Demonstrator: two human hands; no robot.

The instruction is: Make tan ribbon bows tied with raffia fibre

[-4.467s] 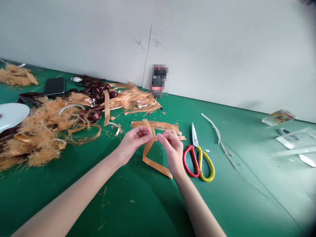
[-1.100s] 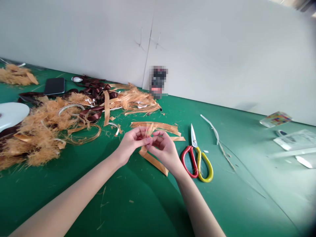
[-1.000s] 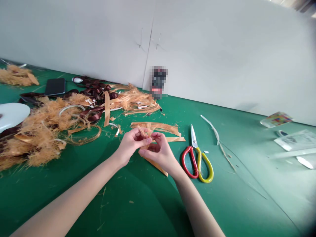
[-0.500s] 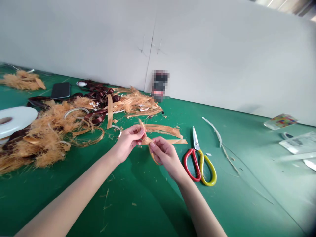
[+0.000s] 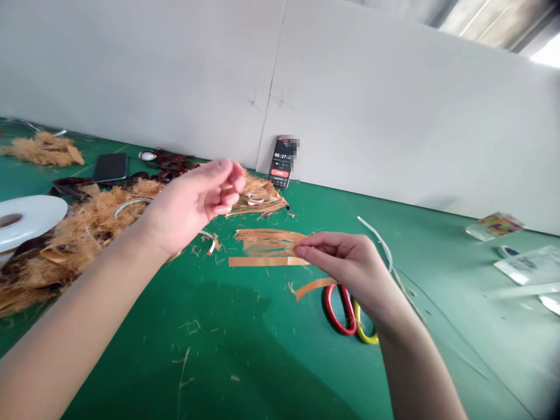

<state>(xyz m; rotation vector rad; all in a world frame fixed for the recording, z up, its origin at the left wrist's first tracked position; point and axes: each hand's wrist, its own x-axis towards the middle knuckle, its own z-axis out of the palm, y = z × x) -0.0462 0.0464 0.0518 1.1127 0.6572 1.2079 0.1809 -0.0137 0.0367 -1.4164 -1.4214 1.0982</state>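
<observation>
My right hand (image 5: 347, 263) is raised over the green table (image 5: 245, 344) and pinches an orange ribbon strip (image 5: 262, 261). The strip sticks out flat to the left, and a shorter end (image 5: 314, 286) hangs below my fingers. My left hand (image 5: 196, 198) is lifted up and to the left, apart from the strip. Its fingers are curled into a pinch, and whatever they hold is too fine to make out. A frayed orange ribbon piece (image 5: 266, 237) lies on the table just behind the strip.
Red-and-yellow scissors (image 5: 345, 312) lie partly under my right wrist. Piles of orange fibre (image 5: 83, 224), dark brown ribbons (image 5: 168, 163), a white tape roll (image 5: 26, 213) and a black phone (image 5: 110, 167) fill the left. A timer phone (image 5: 280, 163) leans on the wall. Packets (image 5: 494, 224) lie right.
My hands, close together on the ribbon before, have pulled apart. The left hand rose up and left. The right hand lifted the strip, which now hangs straight. The camera tilted up.
</observation>
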